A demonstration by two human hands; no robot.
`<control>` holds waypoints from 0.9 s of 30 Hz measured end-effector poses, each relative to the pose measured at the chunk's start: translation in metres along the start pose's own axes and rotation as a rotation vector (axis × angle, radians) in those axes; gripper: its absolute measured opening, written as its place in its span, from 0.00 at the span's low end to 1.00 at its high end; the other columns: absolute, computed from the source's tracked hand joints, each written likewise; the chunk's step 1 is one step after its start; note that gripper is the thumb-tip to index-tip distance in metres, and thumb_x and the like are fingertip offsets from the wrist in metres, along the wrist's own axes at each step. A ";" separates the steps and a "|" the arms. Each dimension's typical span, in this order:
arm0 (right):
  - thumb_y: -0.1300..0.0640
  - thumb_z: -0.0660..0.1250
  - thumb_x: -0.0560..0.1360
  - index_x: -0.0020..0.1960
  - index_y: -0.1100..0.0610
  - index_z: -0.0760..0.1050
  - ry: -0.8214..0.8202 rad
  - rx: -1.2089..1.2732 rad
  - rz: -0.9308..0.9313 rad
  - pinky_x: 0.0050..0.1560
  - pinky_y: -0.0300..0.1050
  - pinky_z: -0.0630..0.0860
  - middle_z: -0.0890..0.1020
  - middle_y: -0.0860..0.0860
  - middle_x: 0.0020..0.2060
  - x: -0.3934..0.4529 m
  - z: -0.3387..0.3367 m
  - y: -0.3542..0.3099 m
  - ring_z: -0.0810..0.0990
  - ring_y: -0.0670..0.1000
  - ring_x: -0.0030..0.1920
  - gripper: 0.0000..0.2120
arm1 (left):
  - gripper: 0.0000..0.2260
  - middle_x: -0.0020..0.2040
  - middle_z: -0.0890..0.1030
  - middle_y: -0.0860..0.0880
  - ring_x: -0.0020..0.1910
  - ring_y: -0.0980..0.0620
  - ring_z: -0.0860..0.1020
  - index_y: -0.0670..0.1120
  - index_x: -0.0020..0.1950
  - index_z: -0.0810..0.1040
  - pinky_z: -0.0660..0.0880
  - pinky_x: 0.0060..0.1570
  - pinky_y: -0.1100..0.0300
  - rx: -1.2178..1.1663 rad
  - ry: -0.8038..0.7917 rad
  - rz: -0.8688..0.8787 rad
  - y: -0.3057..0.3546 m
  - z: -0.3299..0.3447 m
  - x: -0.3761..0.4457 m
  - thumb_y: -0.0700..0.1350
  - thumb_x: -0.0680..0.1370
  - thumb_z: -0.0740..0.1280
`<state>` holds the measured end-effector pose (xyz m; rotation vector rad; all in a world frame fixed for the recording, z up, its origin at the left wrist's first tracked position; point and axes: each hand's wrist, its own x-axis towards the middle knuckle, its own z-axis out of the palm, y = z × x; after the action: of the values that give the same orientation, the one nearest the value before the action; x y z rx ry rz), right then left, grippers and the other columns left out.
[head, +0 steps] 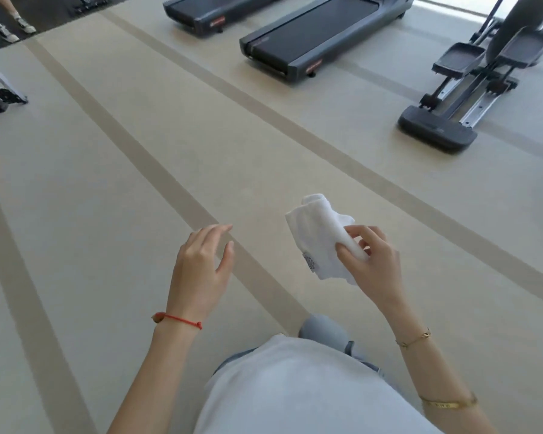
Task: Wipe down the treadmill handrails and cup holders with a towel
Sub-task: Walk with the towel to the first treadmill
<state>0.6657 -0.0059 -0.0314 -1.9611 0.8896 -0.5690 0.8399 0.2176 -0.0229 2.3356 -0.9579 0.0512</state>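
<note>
Right hand (373, 261): pinching bunched white towel (322, 236) between thumb and fingers, held above floor. Left hand (203, 261): fingers relaxed, spread, holding nothing, apart from towel. Treadmills (314, 36) well ahead of both hands, untouched.

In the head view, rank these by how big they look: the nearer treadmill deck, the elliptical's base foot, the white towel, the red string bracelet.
Largest to smallest as seen:
1. nearer dark grey treadmill deck
2. dark elliptical base foot and white folded towel: look alike; the towel's nearness leaves them unranked
3. thin red string bracelet
</note>
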 end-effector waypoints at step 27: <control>0.61 0.72 0.71 0.48 0.51 0.80 0.157 -0.074 0.031 0.39 0.29 0.67 0.78 0.47 0.43 0.532 -0.050 0.062 0.74 0.46 0.40 0.09 | 0.18 0.59 0.81 0.48 0.60 0.49 0.76 0.44 0.64 0.78 0.72 0.62 0.53 -0.047 -0.081 0.082 0.049 0.204 0.524 0.51 0.80 0.57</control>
<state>0.9486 -0.4637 -0.0356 -1.9863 1.0498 -0.6880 1.1567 -0.2496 -0.0311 2.2697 -1.0831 -0.0334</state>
